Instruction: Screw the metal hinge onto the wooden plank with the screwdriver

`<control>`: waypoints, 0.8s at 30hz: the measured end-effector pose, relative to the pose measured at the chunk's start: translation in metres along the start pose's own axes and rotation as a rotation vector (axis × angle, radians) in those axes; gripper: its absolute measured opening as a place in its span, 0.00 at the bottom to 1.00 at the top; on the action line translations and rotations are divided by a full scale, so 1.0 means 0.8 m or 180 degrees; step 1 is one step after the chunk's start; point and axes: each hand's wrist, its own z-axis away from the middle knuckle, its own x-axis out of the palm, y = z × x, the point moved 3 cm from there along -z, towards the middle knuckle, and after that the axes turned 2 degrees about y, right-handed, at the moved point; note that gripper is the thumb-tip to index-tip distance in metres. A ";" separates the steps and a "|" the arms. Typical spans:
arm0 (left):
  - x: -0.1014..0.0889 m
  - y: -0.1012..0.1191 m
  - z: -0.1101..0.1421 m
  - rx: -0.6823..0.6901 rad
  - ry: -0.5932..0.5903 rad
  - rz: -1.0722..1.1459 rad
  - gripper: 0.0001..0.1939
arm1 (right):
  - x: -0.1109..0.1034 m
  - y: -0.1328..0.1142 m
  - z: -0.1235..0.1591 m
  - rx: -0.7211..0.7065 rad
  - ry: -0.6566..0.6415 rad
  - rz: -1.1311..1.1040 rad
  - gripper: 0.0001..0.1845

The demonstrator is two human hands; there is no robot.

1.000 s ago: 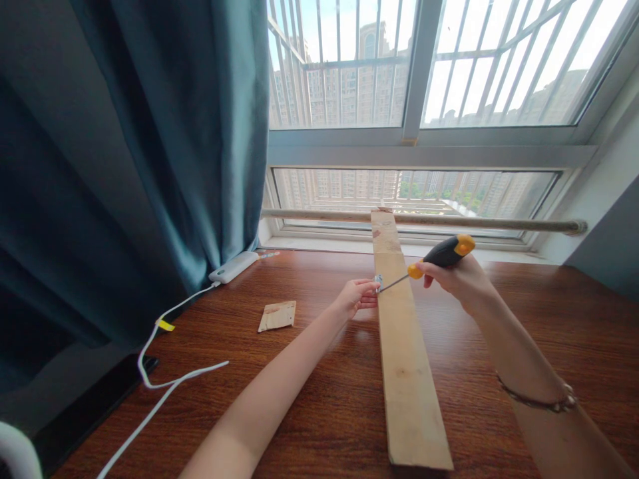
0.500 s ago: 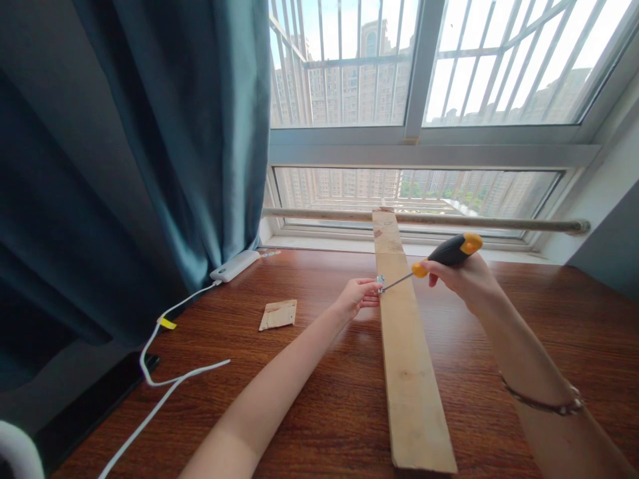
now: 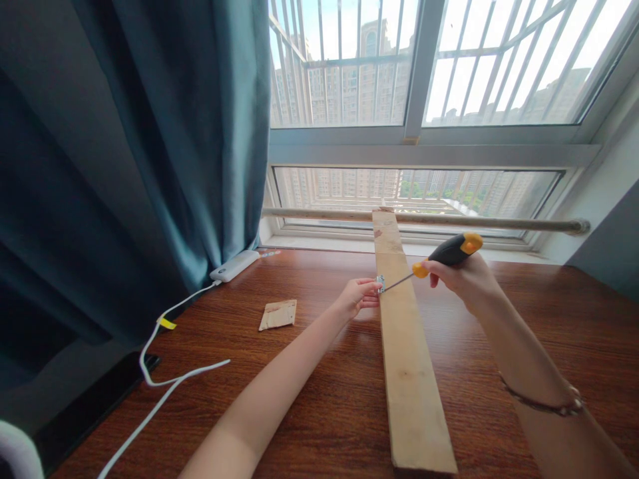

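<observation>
A long pale wooden plank lies lengthwise on the brown wooden table, its far end reaching the window rail. My left hand pinches a small metal bracket against the plank's left edge. My right hand is wrapped round the black and yellow handle of a screwdriver. The screwdriver's thin shaft slants down to the left, and its tip meets the bracket.
A small wood offcut lies left of the plank. A white power bank and its white cable sit near the dark teal curtain. A dark phone lies at the table's left edge. A rail runs along the window.
Almost nothing has changed: the view shifted slightly, and my right hand with the screwdriver sits a touch further right than a second ago. The left hand stays at the bracket.
</observation>
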 end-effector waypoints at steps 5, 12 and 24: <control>-0.002 -0.003 -0.003 -0.0009 -0.0020 0.0033 0.18 | 0.002 0.010 -0.003 -0.0124 -0.0016 0.0084 0.11; -0.001 -0.003 -0.002 -0.0044 0.0026 0.0072 0.15 | 0.003 0.017 -0.007 -0.0190 0.0014 0.0103 0.11; 0.000 -0.001 -0.001 -0.0121 0.0130 0.0025 0.11 | 0.004 0.009 -0.002 -0.0231 -0.0037 0.0010 0.12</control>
